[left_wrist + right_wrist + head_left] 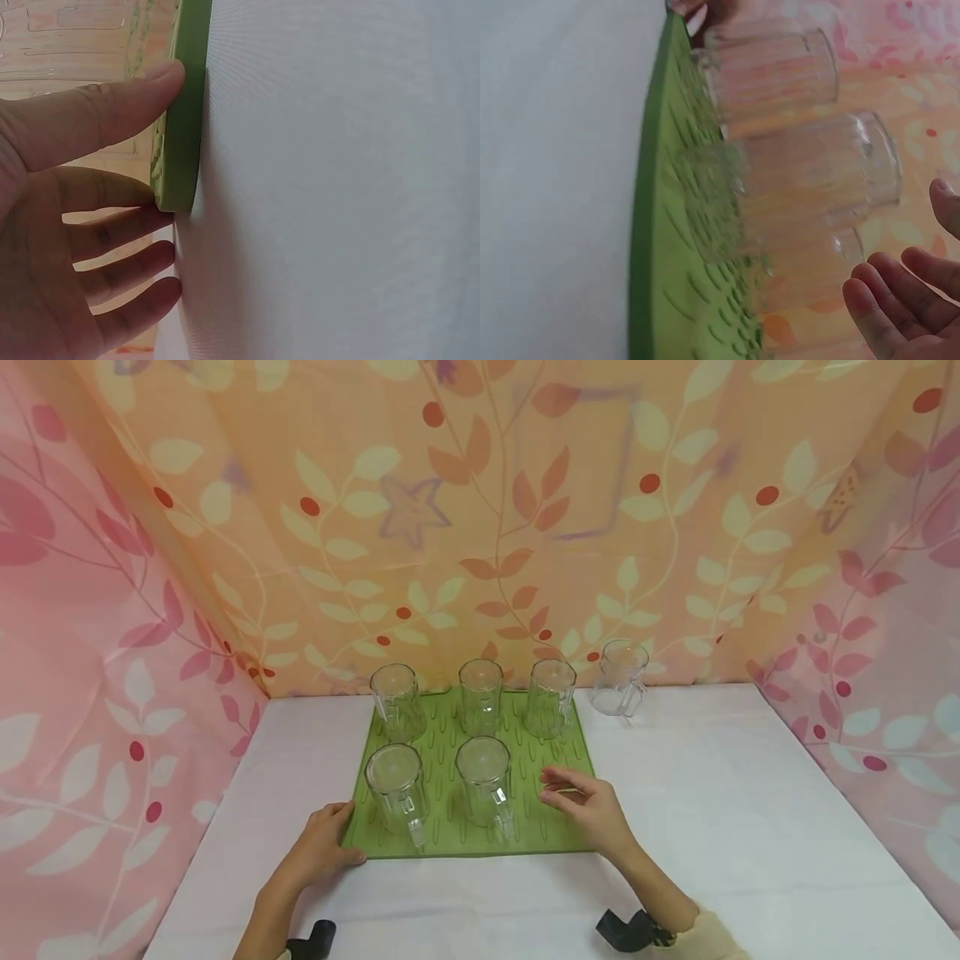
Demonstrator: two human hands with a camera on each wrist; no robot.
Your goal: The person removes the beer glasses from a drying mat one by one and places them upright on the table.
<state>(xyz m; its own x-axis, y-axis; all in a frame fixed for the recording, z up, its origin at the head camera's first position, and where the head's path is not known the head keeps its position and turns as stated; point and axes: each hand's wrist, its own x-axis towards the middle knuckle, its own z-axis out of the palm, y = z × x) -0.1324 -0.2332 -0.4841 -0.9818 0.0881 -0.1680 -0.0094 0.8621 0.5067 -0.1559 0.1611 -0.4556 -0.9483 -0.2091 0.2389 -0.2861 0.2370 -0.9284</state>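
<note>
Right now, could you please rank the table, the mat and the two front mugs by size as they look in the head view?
1. Table
2. Mat
3. Left mug and right mug: too alike to rank.

This looks like a small booth of printed cloth around a table (697,793); what building it stands in cannot be told. An orange curtain (517,568) with leaves, red berries and a purple star hangs just behind the white tabletop, and pink leafy curtains (67,677) enclose the left and right sides. The clear glass mugs (483,781) and green mat (540,839) are the sort found in a home kitchen.
</note>
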